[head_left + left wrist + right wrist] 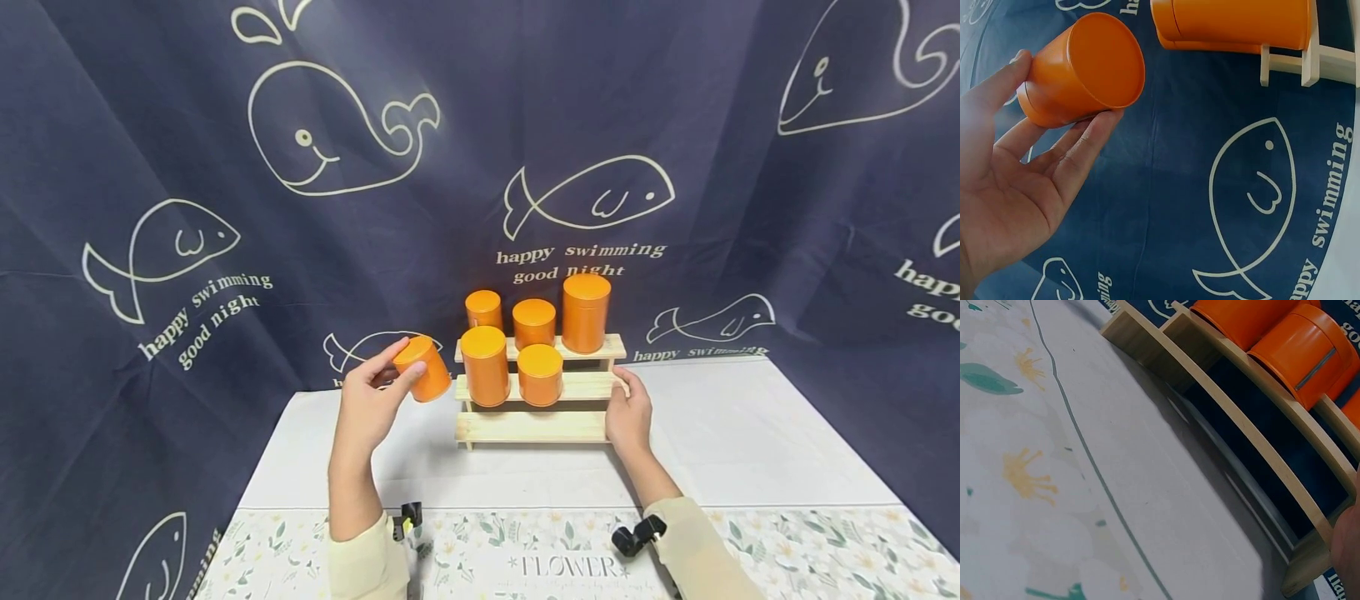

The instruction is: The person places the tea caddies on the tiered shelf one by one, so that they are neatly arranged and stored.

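My left hand [372,403] pinches a small orange canister [423,369] between thumb and fingers, in the air left of the wooden rack [534,427]. The canister tilts; in the left wrist view its flat round end [1107,60] faces the camera. My right hand [628,410] grips the rack's right end; its fingers are partly hidden there. On the top tier stand a narrow canister [483,310], a short canister [534,323] and a tall canister [586,313]. The middle tier bears another tall canister [486,367] and a squat canister [540,376]. All are orange.
The rack stands on a white tabletop [720,433], with a floral cloth [465,542] along the near side. Close behind hangs a dark blue curtain [465,225] printed with whales and fish. A black wrist device [637,535] sits by the right sleeve.
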`<act>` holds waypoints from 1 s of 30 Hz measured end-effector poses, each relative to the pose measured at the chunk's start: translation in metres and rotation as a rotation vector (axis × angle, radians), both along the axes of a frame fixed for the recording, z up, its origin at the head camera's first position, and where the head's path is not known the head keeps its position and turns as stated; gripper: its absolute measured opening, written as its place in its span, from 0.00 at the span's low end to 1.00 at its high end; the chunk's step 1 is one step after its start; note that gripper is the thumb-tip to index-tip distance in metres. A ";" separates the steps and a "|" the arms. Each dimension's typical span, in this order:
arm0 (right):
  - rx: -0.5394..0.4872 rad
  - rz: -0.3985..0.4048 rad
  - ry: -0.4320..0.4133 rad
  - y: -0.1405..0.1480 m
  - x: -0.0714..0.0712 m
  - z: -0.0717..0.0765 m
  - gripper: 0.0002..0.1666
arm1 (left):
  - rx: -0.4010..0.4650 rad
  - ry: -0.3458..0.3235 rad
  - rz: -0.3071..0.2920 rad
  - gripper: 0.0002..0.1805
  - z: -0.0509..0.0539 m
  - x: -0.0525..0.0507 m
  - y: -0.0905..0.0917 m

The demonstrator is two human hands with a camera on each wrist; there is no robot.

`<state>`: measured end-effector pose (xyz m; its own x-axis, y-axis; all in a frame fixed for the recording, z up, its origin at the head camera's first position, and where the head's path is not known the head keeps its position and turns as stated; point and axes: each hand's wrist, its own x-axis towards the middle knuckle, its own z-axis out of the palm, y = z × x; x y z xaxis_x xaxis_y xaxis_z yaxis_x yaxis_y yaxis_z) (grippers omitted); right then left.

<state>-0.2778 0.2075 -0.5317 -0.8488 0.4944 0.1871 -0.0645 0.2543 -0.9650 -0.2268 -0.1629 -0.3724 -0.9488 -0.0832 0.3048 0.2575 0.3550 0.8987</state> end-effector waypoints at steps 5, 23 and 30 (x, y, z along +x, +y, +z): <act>-0.020 0.017 0.017 0.000 0.000 0.001 0.24 | -0.003 0.017 -0.015 0.31 0.000 0.000 0.004; -0.026 0.004 0.009 -0.001 0.002 0.002 0.24 | 0.018 0.097 -0.078 0.31 0.000 0.000 0.015; -0.023 0.002 0.004 0.000 0.001 0.000 0.24 | 0.013 0.089 -0.072 0.31 0.001 0.001 0.018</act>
<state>-0.2769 0.2070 -0.5318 -0.8490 0.4970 0.1793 -0.0693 0.2315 -0.9704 -0.2262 -0.1447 -0.3716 -0.9216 -0.0205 0.3876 0.3610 0.3215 0.8754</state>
